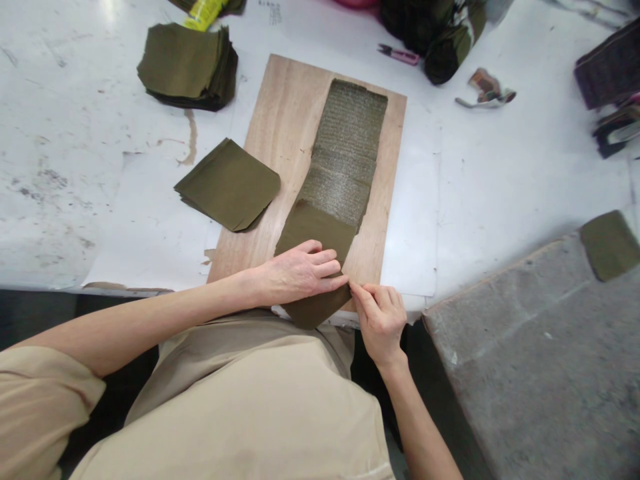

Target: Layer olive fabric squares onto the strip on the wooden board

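Observation:
A wooden board (280, 120) lies near the table's front edge. Along it runs an overlapping row of olive-green fabric pieces (345, 153), the upper ones covered in a whitish, shiny film. My left hand (305, 270) rests palm down across the nearest pieces, its fingers stretched out and slightly bent. Just right of its fingertips, my right hand (380, 313) is closed in a pinch at the edge of the lowest fabric piece (315, 312), whose corner hangs past the board toward my lap. A small stack of cut fabric pieces (230, 187) overlaps the board's left side.
A thicker fabric stack (185, 63) stands at the upper left, touching a yellow item (204, 13). Pink-handled thread snips (399, 55) lie beside a dark fabric bundle (445, 40). To the right, a grey surface (535, 353) bears one olive piece (610, 245).

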Tool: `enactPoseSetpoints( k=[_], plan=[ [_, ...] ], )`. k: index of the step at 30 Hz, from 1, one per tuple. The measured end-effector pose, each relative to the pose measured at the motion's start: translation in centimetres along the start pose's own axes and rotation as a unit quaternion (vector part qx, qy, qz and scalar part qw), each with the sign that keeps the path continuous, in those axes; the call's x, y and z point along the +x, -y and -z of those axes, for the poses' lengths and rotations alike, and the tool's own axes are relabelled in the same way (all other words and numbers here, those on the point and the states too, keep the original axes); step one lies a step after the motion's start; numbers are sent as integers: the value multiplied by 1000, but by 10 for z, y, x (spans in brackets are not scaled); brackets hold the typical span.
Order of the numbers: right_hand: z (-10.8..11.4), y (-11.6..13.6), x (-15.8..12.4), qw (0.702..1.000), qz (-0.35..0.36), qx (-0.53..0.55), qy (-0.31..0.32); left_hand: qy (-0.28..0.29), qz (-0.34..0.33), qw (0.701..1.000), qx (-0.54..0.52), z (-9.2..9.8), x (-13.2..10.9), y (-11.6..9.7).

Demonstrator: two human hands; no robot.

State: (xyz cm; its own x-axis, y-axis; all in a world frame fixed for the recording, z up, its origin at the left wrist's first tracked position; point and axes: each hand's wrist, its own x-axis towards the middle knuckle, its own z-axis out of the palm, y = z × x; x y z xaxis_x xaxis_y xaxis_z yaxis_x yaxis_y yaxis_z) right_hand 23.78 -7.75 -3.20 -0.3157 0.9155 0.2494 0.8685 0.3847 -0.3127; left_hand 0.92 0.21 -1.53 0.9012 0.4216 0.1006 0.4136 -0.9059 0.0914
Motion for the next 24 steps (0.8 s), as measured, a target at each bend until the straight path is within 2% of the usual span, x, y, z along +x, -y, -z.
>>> enactPoseSetpoints(
  k=[18,24],
  plan=[
    [4,-3,-7,999,25,-45,15,-21,-14,999,34,-3,2,-4],
    [6,-3,-12,998,20,-54,23,-46,-10,999,18,-3,2,-5]
  ],
)
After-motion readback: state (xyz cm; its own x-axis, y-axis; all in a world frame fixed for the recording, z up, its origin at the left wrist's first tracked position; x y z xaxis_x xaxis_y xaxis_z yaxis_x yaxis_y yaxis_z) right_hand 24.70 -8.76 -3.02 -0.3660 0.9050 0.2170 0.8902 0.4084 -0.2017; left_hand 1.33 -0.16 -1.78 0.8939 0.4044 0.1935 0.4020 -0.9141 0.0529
